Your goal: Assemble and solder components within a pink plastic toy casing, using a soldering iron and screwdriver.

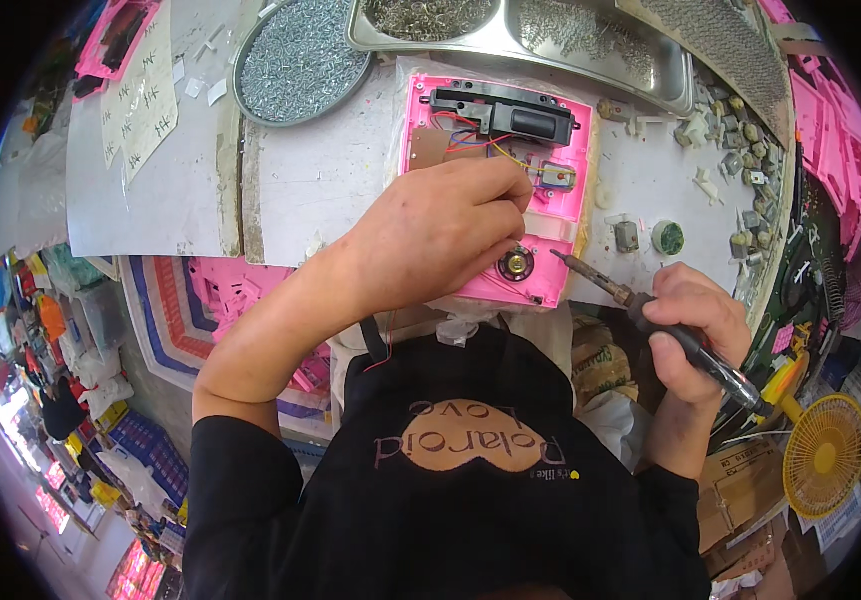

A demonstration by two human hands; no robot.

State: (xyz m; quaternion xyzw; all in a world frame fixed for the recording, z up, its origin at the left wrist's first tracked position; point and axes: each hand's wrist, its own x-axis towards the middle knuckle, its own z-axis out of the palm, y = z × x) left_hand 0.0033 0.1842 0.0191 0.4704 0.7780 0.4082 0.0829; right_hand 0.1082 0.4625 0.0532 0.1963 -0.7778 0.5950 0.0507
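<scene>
In front of me lies a pink plastic casing (572,218), open side up. A black plastic mechanism (535,122) with coloured wires fills its far end. A small boxed part (556,176) sits at its right side, and a round metal-centred disc like a small speaker (515,264) at its near end. My left hand (440,230) reaches over the casing with fingers bent and pressed together; what they pinch is hidden. In my right hand (695,335) is a soldering iron (685,345), its tip pointing left beside the casing's near right corner.
A round tray of small metal screws (302,62) and a divided steel tray (520,50) of small metal parts stand at the back. Right of the casing are a small green-filled pot (667,237) and several small grey blocks (740,150). A yellow fan (825,455) is at lower right.
</scene>
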